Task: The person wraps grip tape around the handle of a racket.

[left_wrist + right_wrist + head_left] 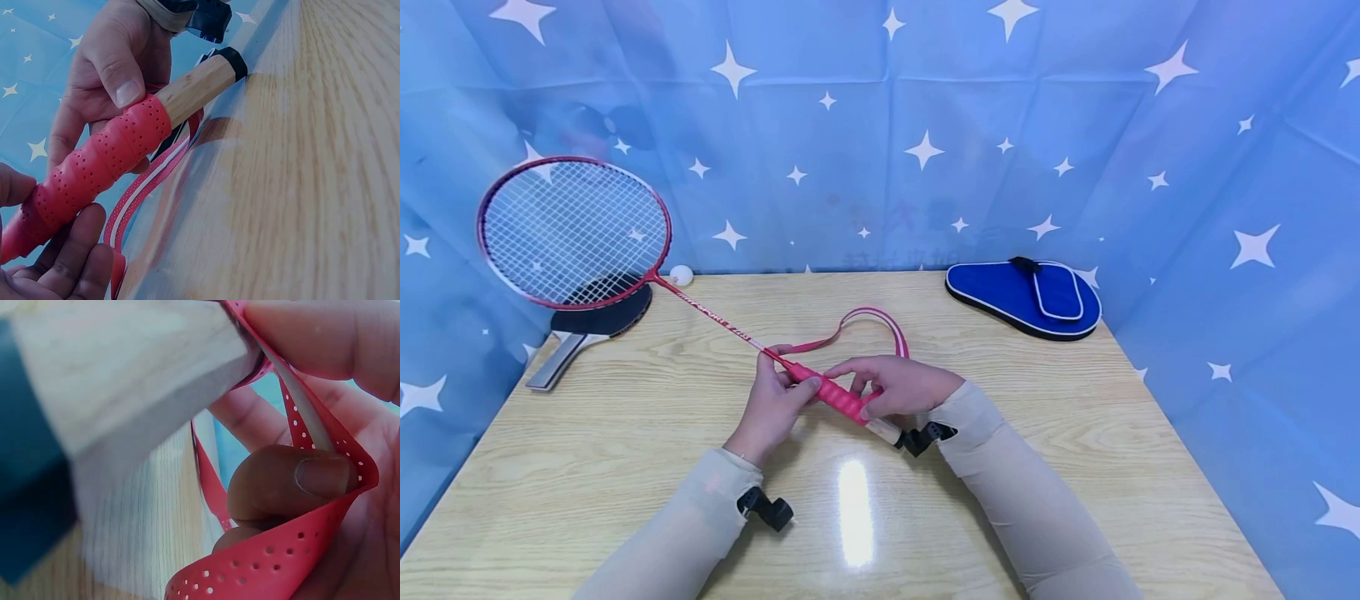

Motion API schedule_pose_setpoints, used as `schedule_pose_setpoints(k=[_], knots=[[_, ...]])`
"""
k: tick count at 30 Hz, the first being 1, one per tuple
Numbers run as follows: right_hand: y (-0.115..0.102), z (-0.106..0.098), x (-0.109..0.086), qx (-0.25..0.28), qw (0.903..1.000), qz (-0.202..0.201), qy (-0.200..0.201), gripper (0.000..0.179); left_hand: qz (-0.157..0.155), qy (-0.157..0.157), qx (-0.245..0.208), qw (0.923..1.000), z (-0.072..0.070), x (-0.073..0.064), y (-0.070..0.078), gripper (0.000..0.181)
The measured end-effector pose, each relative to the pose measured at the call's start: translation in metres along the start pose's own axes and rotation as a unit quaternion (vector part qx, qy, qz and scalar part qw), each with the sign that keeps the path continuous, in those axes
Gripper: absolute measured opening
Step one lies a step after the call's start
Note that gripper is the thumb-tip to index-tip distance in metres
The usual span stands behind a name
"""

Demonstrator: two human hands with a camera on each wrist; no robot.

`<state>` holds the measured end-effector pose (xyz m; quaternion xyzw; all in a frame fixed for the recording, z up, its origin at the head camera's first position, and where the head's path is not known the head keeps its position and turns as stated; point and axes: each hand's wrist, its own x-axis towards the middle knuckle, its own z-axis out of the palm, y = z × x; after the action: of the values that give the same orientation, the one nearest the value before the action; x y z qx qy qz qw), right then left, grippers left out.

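Observation:
A red badminton racket slants across the table, its strung head at the far left and its handle towards me. Red perforated grip tape is wound round most of the handle; bare wood shows near the black butt cap. My left hand holds the handle at its upper end, thumb on the wrapped part. With my right hand I pinch the tape at the edge of the winding. The loose tape strip, with a white stripe along it, passes through my right fingers and loops onto the table.
Behind the racket head lies a black table tennis bat with a grey handle. A white ball sits by the table's back edge. At the back right is a blue bat case. A blue star-patterned curtain borders the wooden table.

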<state>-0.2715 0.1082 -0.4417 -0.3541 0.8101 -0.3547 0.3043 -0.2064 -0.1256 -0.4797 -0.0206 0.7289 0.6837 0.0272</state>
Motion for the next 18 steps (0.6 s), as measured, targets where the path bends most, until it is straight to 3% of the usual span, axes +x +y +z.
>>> schedule_pose_setpoints(k=[18], knots=[[-0.0025,0.0024,0.0002,0.013,0.9993,0.034,0.01,0.076,-0.013,0.006,0.021,0.9997,-0.0023,-0.0005,-0.0003,0.072]])
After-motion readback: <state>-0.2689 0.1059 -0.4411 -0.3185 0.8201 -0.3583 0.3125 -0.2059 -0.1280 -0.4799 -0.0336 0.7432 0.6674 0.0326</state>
